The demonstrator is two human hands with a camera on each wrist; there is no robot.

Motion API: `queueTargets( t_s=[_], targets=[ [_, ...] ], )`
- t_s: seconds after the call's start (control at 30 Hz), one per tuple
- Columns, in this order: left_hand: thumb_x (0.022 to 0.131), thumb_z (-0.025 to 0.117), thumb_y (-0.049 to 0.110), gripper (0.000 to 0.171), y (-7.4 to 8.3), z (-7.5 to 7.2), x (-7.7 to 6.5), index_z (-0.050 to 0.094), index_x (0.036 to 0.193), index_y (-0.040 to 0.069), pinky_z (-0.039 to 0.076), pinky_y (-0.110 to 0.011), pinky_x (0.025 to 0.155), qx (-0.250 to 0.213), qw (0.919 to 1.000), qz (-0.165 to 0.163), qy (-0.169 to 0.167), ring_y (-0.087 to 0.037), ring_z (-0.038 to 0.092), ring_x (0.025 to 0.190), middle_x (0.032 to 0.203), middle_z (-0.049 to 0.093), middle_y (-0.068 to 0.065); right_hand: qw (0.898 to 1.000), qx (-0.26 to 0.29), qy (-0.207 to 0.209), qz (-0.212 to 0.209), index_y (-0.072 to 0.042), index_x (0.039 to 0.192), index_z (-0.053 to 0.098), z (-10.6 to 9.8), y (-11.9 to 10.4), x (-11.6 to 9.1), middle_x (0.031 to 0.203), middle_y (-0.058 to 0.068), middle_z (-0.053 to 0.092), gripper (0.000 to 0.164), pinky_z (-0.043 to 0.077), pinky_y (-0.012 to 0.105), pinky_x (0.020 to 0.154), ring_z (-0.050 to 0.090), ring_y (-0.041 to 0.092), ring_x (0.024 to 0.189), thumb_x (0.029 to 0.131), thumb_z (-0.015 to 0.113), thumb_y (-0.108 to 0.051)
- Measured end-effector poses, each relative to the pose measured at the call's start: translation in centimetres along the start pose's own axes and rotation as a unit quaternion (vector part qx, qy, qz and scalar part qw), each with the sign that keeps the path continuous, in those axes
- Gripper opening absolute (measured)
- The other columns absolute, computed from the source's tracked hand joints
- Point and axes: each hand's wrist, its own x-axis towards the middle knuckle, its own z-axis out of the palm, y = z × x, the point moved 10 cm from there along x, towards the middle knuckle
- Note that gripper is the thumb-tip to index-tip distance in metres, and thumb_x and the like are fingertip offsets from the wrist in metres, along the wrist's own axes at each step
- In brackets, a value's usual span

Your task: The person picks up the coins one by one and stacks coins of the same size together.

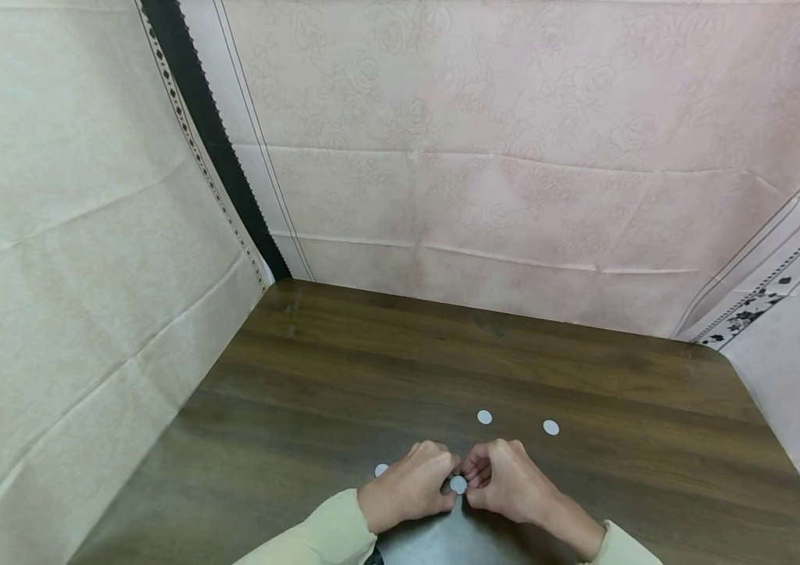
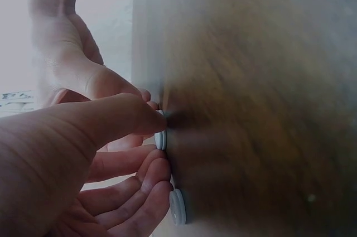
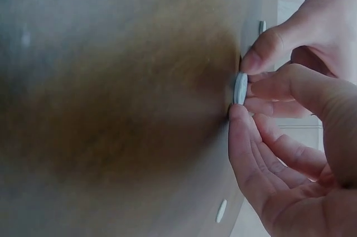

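Observation:
Between both hands, low on the table in the head view, is a small white disc [image 1: 458, 484]. It looks layered, as if one disc lies on another. My left hand [image 1: 414, 480] holds its edge between thumb and index finger, seen beside the white disc [image 2: 160, 131] in the left wrist view. From the other side my right hand [image 1: 509, 482] pinches the same white disc [image 3: 240, 88] with thumb and fingertips. Another disc [image 1: 382, 469] lies just beyond the left hand, partly covered by it.
Two more white discs, a nearer-centre one [image 1: 485, 417] and a right one [image 1: 551, 428], lie flat beyond the hands. The brown wooden table [image 1: 343, 369] is bounded by hanging patterned cloth [image 1: 478, 196] at the back and on both sides.

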Motion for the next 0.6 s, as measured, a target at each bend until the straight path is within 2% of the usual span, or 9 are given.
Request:
queueTargets(
  t_s=[0.17,0.33,0.6],
  targets=[
    [0.078,0.082,0.01,0.025,0.0,0.1,0.0,0.059,0.07,0.015,0.031,-0.013,0.057,0.011,0.9999,-0.002,0.0,0.0,0.039,0.063,0.065,0.039,0.014,1.0,-0.029,-0.01,-0.007,-0.005,0.09,0.074,-0.7,-0.1,0.4,0.083,0.002,0.076,0.017,0.059,0.021,0.067,0.071,0.005,0.075,0.075,0.079,0.001],
    [0.079,0.081,0.01,0.025,0.0,0.1,-0.1,0.058,0.071,0.015,0.031,-0.013,0.056,0.007,0.9999,-0.008,-0.006,0.0,0.038,0.063,0.064,0.039,0.013,0.997,-0.076,-0.013,-0.018,-0.004,0.093,0.073,-1.9,0.1,1.1,0.085,0.002,0.075,0.017,0.059,0.023,0.069,0.071,0.009,0.077,0.078,0.08,-0.001],
    [0.079,0.081,0.01,0.027,-0.1,0.0,-0.1,0.057,0.071,0.017,0.032,-0.013,0.056,0.005,0.9999,-0.014,-0.008,-0.001,0.038,0.063,0.065,0.038,0.014,0.987,-0.159,0.003,-0.036,-0.002,0.099,0.074,-4.4,1.0,2.9,0.091,0.005,0.075,0.02,0.058,0.022,0.07,0.071,0.012,0.08,0.081,0.084,-0.004]
  ],
)
